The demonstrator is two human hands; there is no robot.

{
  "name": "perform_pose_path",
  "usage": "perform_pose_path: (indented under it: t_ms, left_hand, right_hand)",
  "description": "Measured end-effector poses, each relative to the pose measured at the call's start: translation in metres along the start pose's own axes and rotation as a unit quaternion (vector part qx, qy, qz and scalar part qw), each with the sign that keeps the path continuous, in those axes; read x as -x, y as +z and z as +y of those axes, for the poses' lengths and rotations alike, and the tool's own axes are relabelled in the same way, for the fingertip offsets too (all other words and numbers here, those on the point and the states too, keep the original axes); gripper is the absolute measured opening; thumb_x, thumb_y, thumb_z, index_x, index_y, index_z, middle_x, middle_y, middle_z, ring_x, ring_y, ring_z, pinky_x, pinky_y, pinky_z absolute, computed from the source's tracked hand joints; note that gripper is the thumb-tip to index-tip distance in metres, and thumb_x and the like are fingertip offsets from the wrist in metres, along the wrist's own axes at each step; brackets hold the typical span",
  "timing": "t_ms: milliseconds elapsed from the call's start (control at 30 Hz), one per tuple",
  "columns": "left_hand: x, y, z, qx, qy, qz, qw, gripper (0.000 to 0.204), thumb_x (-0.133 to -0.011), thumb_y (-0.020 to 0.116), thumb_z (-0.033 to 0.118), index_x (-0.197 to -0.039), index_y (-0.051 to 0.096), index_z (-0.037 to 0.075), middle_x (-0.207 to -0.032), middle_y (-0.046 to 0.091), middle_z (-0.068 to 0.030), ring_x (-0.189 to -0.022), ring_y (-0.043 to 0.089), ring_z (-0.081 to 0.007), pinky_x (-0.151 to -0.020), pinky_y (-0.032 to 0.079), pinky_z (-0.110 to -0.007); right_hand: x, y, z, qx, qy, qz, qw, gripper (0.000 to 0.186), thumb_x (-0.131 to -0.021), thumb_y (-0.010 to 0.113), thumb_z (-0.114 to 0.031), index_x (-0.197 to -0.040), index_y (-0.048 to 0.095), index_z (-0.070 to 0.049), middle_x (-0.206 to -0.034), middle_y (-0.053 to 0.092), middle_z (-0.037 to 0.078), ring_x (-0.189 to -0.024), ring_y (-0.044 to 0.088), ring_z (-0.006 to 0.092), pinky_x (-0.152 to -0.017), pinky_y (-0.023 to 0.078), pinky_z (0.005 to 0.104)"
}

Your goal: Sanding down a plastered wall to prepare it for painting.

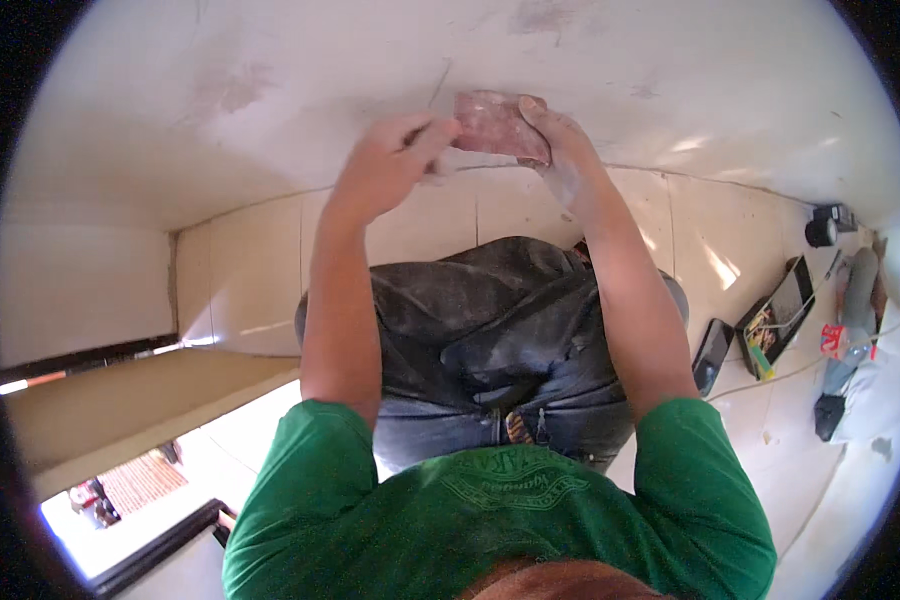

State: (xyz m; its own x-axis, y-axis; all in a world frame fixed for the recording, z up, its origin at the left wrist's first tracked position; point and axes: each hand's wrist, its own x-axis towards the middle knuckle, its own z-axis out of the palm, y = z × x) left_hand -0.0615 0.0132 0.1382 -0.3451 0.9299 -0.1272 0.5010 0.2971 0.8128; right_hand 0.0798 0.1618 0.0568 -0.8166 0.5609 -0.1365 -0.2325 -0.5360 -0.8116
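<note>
Looking dusty and reddish, a rectangular piece (495, 124) sits in the right grip (567, 148); the blurred left grip (394, 157) I cannot judge

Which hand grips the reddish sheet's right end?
The right hand: its thumb lies across the reddish sheet; the blurred left hand is at the opposite edge.
</note>
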Motion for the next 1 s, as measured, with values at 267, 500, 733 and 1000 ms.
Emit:
perform_pose_path:
  t_ms: [267, 500, 733, 1000]
  left_hand:
    - [0.067, -0.042, 0.042, 0.006, 0.204, 0.406, 0.891, 0.012, -0.087, 0.052, 0.004, -0.085, 0.064, 0.004, -0.063, 0.053, 0.0013, -0.05, 0.044, -0.0051, -0.042, 0.032, -0.022]
    - [0.125, -0.063, 0.034, 0.561, 0.481, -0.141, 0.659, 0.019, -0.083, 0.055, 0.012, -0.065, 0.051, 0.011, -0.05, 0.051, 0.0022, -0.038, 0.042, -0.0071, -0.038, 0.03, -0.02]
    - [0.138, -0.063, 0.039, 0.544, 0.511, -0.166, 0.644, 0.029, -0.084, 0.062, 0.02, -0.059, 0.063, 0.007, -0.059, 0.065, -0.0078, -0.043, 0.059, -0.0142, -0.041, 0.05, -0.029]
    - [0.134, -0.052, 0.047, 0.534, 0.528, -0.192, 0.632, 0.015, -0.089, 0.051, 0.011, -0.075, 0.058, 0.012, -0.053, 0.051, -0.0013, -0.039, 0.045, -0.0094, -0.036, 0.032, -0.026]
  right_hand:
    - [-0.002, -0.005, 0.002, 0.013, 0.044, 0.006, 0.999, 0.035, -0.091, 0.058, -0.039, -0.103, 0.06, -0.006, -0.09, 0.062, 0.0, -0.079, 0.056, 0.0082, -0.071, 0.045, 0.0246]
    - [0.002, 0.002, 0.01, 0.084, 0.049, 0.034, 0.995, 0.043, -0.089, 0.059, -0.042, -0.111, 0.057, -0.005, -0.101, 0.062, 0.004, -0.091, 0.058, 0.0137, -0.081, 0.045, 0.0303]
    - [-0.002, 0.012, 0.016, 0.109, 0.049, 0.072, 0.99, 0.044, -0.089, 0.06, -0.04, -0.113, 0.056, -0.003, -0.105, 0.062, 0.006, -0.095, 0.059, 0.0155, -0.084, 0.045, 0.0335]
    - [-0.002, 0.013, 0.019, 0.099, 0.03, 0.069, 0.992, 0.039, -0.09, 0.059, -0.036, -0.111, 0.056, -0.002, -0.101, 0.064, 0.006, -0.089, 0.06, 0.0152, -0.077, 0.046, 0.0304]
